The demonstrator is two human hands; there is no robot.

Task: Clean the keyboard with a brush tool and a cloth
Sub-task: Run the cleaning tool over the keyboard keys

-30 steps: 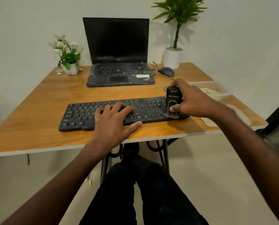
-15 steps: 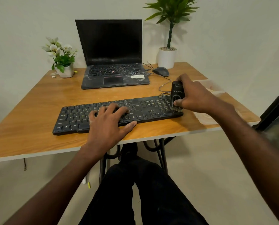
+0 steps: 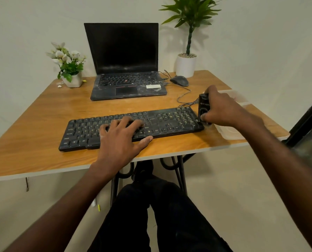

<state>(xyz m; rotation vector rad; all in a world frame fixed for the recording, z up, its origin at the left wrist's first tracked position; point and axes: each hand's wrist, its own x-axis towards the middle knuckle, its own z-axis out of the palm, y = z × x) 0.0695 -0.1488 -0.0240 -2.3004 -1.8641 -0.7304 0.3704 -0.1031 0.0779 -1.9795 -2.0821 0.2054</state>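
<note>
A dusty black keyboard [image 3: 169,122] lies across the front of the wooden desk [image 3: 42,115]. My left hand [image 3: 122,139] rests flat on its middle keys with fingers spread, thumb at the front edge. My right hand [image 3: 222,108] grips a black brush tool [image 3: 203,108] upright at the keyboard's right end, just off its edge. A pale cloth [image 3: 229,133] lies on the desk under my right wrist, partly hidden.
A dusty open laptop [image 3: 126,70] stands behind the keyboard. A black mouse [image 3: 179,80] with its cable, a white potted plant [image 3: 186,64] and a flower pot [image 3: 71,77] sit at the back. A clear plastic container [image 3: 240,97] is behind my right hand.
My right hand has carried the brush tool rightward, from over the keyboard's number keys to just past its right end. My left hand has stayed on the keys.
</note>
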